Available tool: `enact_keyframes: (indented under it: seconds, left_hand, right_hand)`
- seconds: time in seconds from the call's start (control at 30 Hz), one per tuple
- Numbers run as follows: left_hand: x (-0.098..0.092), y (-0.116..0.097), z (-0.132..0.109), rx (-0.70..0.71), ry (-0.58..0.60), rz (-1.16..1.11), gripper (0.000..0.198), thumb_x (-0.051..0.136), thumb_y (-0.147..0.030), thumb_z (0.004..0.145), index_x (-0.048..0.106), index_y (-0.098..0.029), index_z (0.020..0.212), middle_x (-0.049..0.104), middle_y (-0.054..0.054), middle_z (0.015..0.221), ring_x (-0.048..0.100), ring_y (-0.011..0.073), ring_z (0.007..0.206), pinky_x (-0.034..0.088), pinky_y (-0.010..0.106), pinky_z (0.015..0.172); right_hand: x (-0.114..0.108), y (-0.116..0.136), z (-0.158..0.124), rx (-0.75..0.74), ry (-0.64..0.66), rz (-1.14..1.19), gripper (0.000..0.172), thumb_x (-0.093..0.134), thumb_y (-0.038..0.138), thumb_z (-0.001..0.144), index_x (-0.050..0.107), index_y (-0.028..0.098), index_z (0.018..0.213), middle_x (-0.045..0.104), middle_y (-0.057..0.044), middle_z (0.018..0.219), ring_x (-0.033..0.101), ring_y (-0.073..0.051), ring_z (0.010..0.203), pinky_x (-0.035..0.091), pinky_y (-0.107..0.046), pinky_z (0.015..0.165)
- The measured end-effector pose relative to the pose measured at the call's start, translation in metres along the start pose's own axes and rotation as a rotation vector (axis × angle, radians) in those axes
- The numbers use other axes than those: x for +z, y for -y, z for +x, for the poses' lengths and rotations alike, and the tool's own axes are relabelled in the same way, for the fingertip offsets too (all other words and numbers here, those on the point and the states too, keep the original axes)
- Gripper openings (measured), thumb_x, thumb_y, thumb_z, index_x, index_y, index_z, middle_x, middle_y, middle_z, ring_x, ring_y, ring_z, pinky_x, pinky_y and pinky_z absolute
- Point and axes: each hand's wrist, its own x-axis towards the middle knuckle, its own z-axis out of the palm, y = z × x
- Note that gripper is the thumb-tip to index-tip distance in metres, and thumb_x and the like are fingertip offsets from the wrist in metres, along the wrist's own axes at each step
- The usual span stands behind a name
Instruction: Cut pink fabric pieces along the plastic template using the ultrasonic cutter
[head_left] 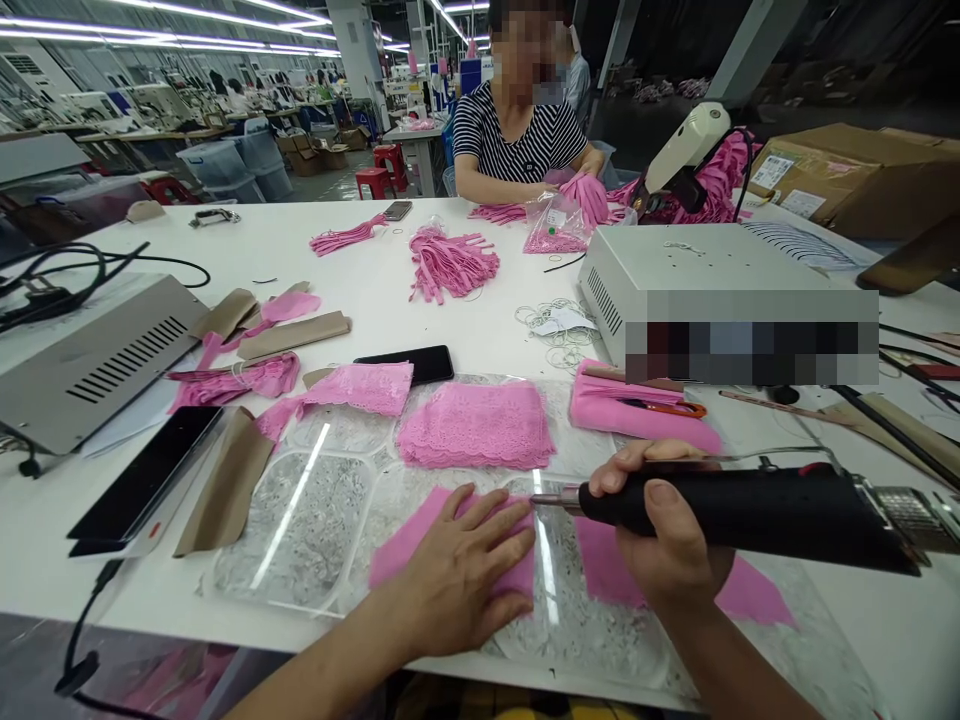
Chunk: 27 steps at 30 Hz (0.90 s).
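My left hand (472, 570) lies flat with fingers spread, pressing on a piece of pink fabric (405, 550) on a clear plastic sheet. In my right hand (675, 550) is a black handheld cutter (750, 510) with a slim metal tip and a cable end at the right. Its tip touches the upper right corner of that fabric, close to my left fingertips. Under my right hand lies another pink piece (757, 590), separated from the first by a gap. A stack of pink lace fabric (476, 425) sits just beyond my left hand.
A grey-white control box (697, 260) stands at right, another box (97, 350) at left. Phones (420, 363), brown card strips (225, 490) and bundles of pink straps (450, 262) lie around. An orange-handled tool (675, 408) rests on a pink roll. Across the table sits a co-worker (517, 140).
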Motion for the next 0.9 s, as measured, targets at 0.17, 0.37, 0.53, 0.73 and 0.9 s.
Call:
enact_keyframes:
  seconds: [0.17,0.37,0.53,0.73,0.9]
  left_hand:
    - [-0.001,0.000,0.000,-0.001,-0.003,-0.001,0.053,0.057,-0.051,0.093,0.051,-0.019,0.134,0.049,0.010,0.146,0.043,0.0321,0.135,0.028,0.055,0.112]
    - [-0.001,-0.001,0.000,-0.008,-0.014,-0.013,0.053,0.058,-0.051,0.092,0.051,-0.020,0.134,0.048,0.010,0.147,0.044,0.0310,0.135,0.028,0.055,0.113]
    - [-0.001,0.000,-0.001,-0.018,0.018,-0.009,0.055,0.062,-0.047,0.090,0.049,-0.018,0.135,0.046,0.011,0.148,0.043,0.0326,0.135,0.029,0.056,0.112]
    - [-0.001,0.000,-0.002,-0.015,0.036,0.005,0.057,0.064,-0.045,0.090,0.047,-0.017,0.136,0.042,0.011,0.151,0.039,0.0317,0.138,0.029,0.056,0.113]
    - [0.001,0.001,-0.003,-0.018,0.033,0.006,0.056,0.064,-0.045,0.090,0.047,-0.018,0.136,0.042,0.010,0.151,0.038,0.0312,0.139,0.028,0.057,0.114]
  right_hand:
    - [-0.001,0.000,0.000,-0.019,0.008,-0.031,0.008,0.062,0.025,0.084,0.057,0.023,0.090,0.056,0.001,0.080,0.058,-0.012,0.062,0.054,-0.029,0.057]
    - [-0.003,0.000,-0.002,-0.029,0.032,-0.090,0.007,0.060,0.022,0.086,0.054,0.023,0.090,0.057,0.001,0.082,0.058,-0.012,0.064,0.054,-0.032,0.061]
    - [-0.001,0.002,0.000,0.004,-0.002,-0.051,0.008,0.062,0.024,0.084,0.057,0.023,0.091,0.055,0.002,0.080,0.057,-0.012,0.063,0.054,-0.030,0.059]
    - [-0.003,0.011,0.003,0.084,-0.071,0.084,0.011,0.066,0.027,0.080,0.060,0.023,0.088,0.055,0.002,0.077,0.056,-0.010,0.059,0.053,-0.027,0.054]
    - [-0.003,0.014,0.000,0.119,-0.021,0.096,0.010,0.066,0.028,0.080,0.061,0.023,0.088,0.056,0.002,0.076,0.056,-0.010,0.056,0.053,-0.026,0.052]
